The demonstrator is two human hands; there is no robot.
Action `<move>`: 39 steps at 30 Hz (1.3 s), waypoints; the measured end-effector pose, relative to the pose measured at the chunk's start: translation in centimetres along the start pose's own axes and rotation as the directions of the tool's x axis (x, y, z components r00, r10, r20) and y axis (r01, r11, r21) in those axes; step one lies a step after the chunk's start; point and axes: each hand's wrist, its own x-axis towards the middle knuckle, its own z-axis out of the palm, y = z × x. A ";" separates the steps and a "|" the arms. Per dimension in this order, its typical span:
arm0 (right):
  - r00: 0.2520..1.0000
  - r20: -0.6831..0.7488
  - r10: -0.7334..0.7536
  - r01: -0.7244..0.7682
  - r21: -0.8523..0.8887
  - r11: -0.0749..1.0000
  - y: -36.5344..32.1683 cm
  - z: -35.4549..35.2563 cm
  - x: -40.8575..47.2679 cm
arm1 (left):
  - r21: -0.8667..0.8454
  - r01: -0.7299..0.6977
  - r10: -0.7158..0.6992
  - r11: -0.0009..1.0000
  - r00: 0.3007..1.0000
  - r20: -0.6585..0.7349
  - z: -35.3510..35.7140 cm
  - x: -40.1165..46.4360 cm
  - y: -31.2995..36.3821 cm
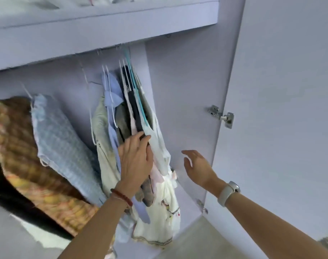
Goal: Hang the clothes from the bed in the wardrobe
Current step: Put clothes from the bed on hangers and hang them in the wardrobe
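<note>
Several garments hang on hangers inside the lilac wardrobe [185,94]. A tight bunch of them [133,113] hangs at the right end of the rail, with a cream dress [159,217] at its front. My left hand [136,157] lies flat against this bunch, fingers straight and touching the dark and white pieces. My right hand [196,167] hovers open beside the bunch, near the wardrobe's side panel, holding nothing. A pale blue checked garment [60,148] and an orange-brown patterned one [19,146] hang further left.
The open wardrobe door [282,118] stands at the right with a metal hinge [222,115]. A shelf [103,28] runs above the rail with pale items on it. A strip of pale floor [202,240] shows below.
</note>
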 end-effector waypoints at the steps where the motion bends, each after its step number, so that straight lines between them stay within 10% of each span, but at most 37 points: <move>1: 1.000 -0.012 -0.027 0.028 0.043 0.999 -0.8 -0.2 2.1 | 0.027 0.006 -0.004 1.000 0.999 -0.053 -0.1 1.4 -0.3; 9: 0.996 -0.028 -0.082 0.087 0.385 0.919 -7.7 -2.0 16.9 | 0.092 0.204 -0.214 0.975 0.968 0.127 3.6 9.1 -2.1; 23: 0.988 -0.042 -0.148 0.141 -0.127 0.982 -9.2 -1.6 24.3 | 0.026 0.234 -0.235 0.972 0.968 0.090 4.3 8.5 -3.9; 39: 0.944 -0.330 -0.009 0.023 0.039 0.999 -2.7 -3.6 18.9 | 0.074 0.260 -0.265 0.963 0.962 0.067 3.0 8.8 -4.6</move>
